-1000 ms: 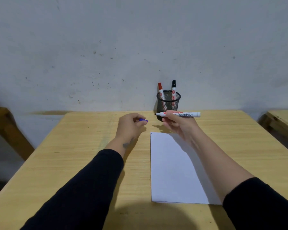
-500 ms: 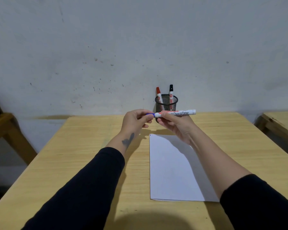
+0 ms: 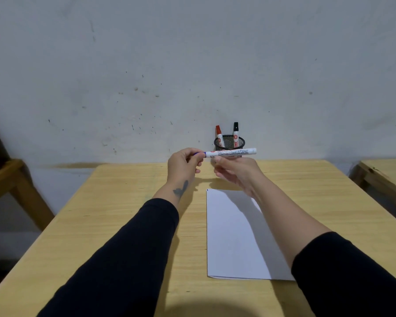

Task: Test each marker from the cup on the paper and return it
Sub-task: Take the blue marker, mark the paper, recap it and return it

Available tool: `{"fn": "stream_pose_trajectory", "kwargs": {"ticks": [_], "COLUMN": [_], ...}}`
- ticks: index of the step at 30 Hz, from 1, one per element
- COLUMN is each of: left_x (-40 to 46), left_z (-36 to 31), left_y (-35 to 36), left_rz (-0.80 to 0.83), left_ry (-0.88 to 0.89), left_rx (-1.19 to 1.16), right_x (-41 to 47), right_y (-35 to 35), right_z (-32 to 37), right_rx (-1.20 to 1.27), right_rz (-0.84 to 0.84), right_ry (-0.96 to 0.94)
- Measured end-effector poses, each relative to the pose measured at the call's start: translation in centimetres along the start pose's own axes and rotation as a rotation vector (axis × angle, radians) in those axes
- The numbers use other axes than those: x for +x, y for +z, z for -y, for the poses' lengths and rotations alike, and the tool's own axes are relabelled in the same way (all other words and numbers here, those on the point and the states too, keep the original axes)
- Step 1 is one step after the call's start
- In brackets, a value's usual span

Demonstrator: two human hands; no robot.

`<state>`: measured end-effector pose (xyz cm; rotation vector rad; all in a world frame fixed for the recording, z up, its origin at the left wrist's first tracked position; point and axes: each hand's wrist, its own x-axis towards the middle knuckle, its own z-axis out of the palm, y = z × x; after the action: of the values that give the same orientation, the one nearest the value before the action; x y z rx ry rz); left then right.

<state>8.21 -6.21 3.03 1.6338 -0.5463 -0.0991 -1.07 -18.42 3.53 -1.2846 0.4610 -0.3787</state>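
Observation:
A white board marker (image 3: pixel 232 152) is held level above the far part of the table, in front of the black mesh cup (image 3: pixel 229 143). My right hand (image 3: pixel 237 173) grips its barrel from below. My left hand (image 3: pixel 184 165) pinches the blue cap at the marker's left end, and the cap sits on the tip. A red-capped marker (image 3: pixel 219 135) and a black-capped marker (image 3: pixel 235 132) stand in the cup. A blank white sheet of paper (image 3: pixel 233 234) lies on the table under my right forearm.
The wooden table (image 3: pixel 124 213) stands against a grey wall. A second wooden table (image 3: pixel 384 177) is at the right edge and a wooden stand (image 3: pixel 7 179) at the left.
My left hand, holding the blue cap apart from the marker a second ago, has brought it to the tip and pushed it on. Both hands rose slightly.

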Motion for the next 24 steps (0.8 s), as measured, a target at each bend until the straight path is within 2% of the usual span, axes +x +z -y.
{"fn": "stream_pose_trajectory", "kwargs": {"ticks": [2, 5, 7, 9, 11, 18, 21, 24], "left_x": [0.7, 1.5, 1.9, 2.1, 2.5, 3.7, 4.1, 4.7], "left_z": [-0.6, -1.4, -2.2, -3.1, -3.7, -0.5, 1.5, 2.9], "left_y": [-0.2, 0.0, 0.8, 1.7, 2.4, 5.0, 7.1, 8.7], "left_rz": [-0.029, -0.025, 0.010, 0.034, 0.029, 0.086, 0.093, 0.073], "left_ry": [0.018, 0.055, 0.088, 0.121, 0.130, 0.024, -0.039, 0.006], "left_rx": [0.062, 0.113, 0.113, 0.098, 0.065, 0.284, 0.263, 0.233], "right_x": [-0.1, -0.1, 0.4, 1.3, 2.3, 5.5, 7.0, 8.9], "right_y": [0.0, 0.6, 1.0, 1.0, 0.7, 0.6, 0.8, 0.5], "right_z": [0.6, 2.1, 2.9, 3.5, 4.1, 9.2, 9.3, 7.6], "right_rx": [-0.339, -0.898, -1.141, -1.312, -1.332, -0.904, -0.805, -0.869], "right_rz": [-0.138, -0.323, -0.306, -0.272, -0.292, -0.429, -0.439, -0.427], "right_ry": [-0.128, -0.532, -0.756, -0.812, -0.790, -0.812, -0.712, -0.549]}}
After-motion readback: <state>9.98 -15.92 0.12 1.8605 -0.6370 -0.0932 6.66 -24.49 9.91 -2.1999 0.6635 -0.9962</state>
